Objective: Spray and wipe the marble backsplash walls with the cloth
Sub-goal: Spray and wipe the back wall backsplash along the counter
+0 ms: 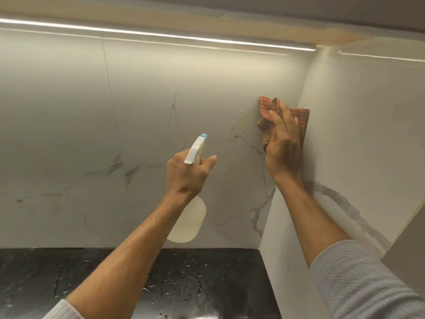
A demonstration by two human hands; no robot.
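The marble backsplash is pale with grey veins and meets a side marble wall in a corner at the right. My right hand presses a reddish checked cloth flat against the back wall, right at that corner. My left hand grips a spray bottle with a white trigger head and a blue nozzle tip pointing at the back wall. The bottle's pale translucent body hangs below my wrist.
A black countertop speckled with water drops runs along the foot of the wall. A lit LED strip sits under the upper cabinet. A cabinet panel juts in at the right edge.
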